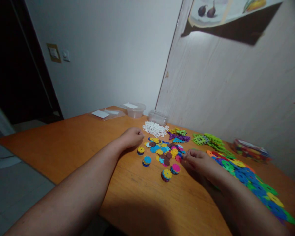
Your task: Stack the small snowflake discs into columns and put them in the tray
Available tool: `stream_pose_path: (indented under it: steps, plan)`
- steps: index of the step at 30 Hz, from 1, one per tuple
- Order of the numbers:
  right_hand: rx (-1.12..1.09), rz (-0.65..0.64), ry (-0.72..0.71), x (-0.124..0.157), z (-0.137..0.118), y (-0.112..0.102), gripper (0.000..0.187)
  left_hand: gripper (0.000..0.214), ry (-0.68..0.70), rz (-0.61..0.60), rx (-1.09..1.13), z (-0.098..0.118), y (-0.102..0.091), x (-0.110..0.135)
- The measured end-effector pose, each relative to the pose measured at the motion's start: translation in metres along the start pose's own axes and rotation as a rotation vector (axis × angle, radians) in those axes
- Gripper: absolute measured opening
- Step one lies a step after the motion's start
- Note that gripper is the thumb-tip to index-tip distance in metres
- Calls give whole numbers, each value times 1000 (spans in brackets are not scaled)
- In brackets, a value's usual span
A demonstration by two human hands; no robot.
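Note:
A loose pile of small notched plastic discs (165,149) in yellow, blue, brown and pink lies between my hands. My left hand (132,137) rests at the pile's left edge with its fingers curled closed; anything inside them is hidden. On the pile's right edge my right hand (197,159) has its thumb and fingers pinched together beside a pink disc (178,158); I cannot make out what they hold. Nearer to me stand several short stacks: a yellow-topped stack (141,150), a blue-topped stack (147,160), a pink-topped stack (175,168) and another yellow-topped stack (166,174).
White lattice pieces (155,128), purple pieces (179,137) and green pieces (211,141) lie behind the pile. Larger coloured discs (245,177) spread along the right. A round tub (135,112), a clear tray (158,117), plastic bags (108,113) and a colourful packet (251,150) line the back.

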State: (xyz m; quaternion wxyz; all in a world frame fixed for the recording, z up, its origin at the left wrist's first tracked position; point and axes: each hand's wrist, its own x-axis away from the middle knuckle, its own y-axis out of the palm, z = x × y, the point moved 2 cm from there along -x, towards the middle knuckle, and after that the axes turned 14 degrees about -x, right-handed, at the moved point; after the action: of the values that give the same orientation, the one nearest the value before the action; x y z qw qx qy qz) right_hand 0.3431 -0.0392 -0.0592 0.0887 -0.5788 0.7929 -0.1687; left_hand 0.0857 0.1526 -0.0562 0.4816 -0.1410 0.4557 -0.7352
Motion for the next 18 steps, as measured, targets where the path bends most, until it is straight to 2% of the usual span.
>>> stream_pose_path:
  steps: [4, 8, 14, 18]
  plan:
    - [382, 70, -102, -7, 1, -1, 29, 24, -14, -5, -2, 0, 1, 1]
    - [611, 90, -64, -5, -6, 7, 35, 24, -8, -10, -9, 0, 0, 1]
    - [684, 121, -41, -5, -12, 14, 28, 23, 9, -2, -26, 1, -2, 0]
    - [593, 119, -86, -10, -3, 13, 25, 23, 10, 1, -36, 0, -1, 0]
